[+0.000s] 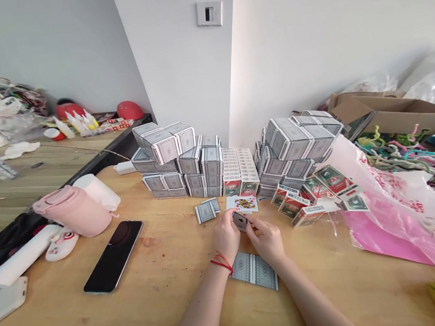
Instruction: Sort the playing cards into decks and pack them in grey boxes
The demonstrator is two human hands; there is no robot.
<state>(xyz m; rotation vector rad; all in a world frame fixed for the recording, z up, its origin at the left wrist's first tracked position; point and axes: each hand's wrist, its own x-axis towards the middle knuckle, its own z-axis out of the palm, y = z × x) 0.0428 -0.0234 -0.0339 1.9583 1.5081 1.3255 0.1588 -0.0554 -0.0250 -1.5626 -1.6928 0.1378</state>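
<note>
My left hand, a red string round its wrist, and my right hand meet at the middle of the wooden table. Both are closed round a small pack of playing cards with a grey patterned back. Just beyond the pack a face-up court card lies on a few white cards. A row of face-down cards lies under my wrists. Two small face-down piles sit to the left of my hands.
Stacks of boxed card decks and a second heap stand along the wall. A black phone and a pink bottle lie left. A pink plastic bag and coloured cords fill the right side.
</note>
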